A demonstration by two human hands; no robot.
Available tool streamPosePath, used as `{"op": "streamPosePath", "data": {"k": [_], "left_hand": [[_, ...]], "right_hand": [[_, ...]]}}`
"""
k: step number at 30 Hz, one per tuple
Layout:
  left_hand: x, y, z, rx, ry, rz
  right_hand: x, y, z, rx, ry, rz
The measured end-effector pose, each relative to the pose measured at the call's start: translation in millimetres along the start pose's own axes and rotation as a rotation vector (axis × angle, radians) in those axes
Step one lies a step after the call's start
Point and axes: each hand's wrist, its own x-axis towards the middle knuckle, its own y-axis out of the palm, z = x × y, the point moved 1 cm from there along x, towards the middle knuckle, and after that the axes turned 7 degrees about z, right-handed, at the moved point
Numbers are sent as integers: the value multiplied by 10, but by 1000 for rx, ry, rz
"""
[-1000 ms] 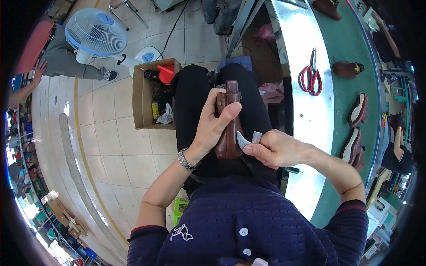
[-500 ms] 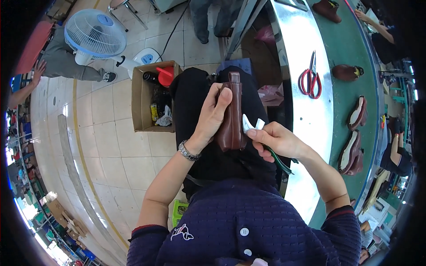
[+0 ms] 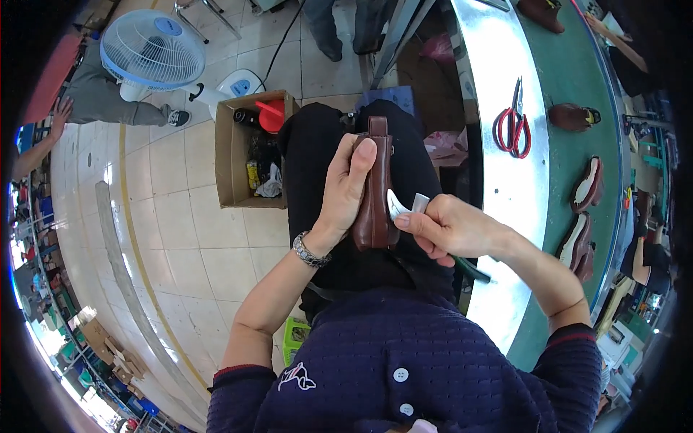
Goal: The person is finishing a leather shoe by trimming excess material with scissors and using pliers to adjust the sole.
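My left hand [image 3: 348,180] is wrapped round a brown leather shoe upper [image 3: 377,209] above my lap, its thumb lying along the near face. A narrow tab stands up at the upper's far end. In my right hand [image 3: 451,229] is a pair of lasting pliers [image 3: 396,203], with bright curved metal jaws and dark green handles. The tip of the jaws is at the right edge of the upper; whether it grips the leather I cannot tell. My fingers hide the pivot and much of the handles.
Red-handled scissors [image 3: 512,130] lie on the metal bench edge [image 3: 505,216] to my right. Beyond it, brown shoes [image 3: 575,117] stand on a green belt [image 3: 538,72]. A cardboard box [image 3: 229,166] and a fan [image 3: 153,50] are on the left.
My right hand has turned and shifted slightly, bringing the pliers' jaws left against the edge of the upper. The left hand keeps its hold; the whole view has shifted a little.
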Motion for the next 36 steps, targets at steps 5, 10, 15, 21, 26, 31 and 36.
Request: {"op": "streamPosePath", "data": {"k": [5,10,15,21,26,31,36], "left_hand": [[12,27,-47,-8,10,-14],[93,-32,37,20,51,-75],[113,-84,57,-50,31,-42],[38,-31,-2,-42,-6,41],[50,-1,64,41,56,29],[26,-20,82,40,70,48],[-5,-49,104,-230,-98,9]], "right_hand": [[-12,192,-10,79,-6,-173],[10,355,57,-58,10,-435],[86,452,-28,-41,-78,-591],[73,276,-258,420,-181,-167],[-14,59,-138,56,-84,-87],[-146,53,-3,-502,-87,-390],[-360,51,-698,-37,129,-796]]}}
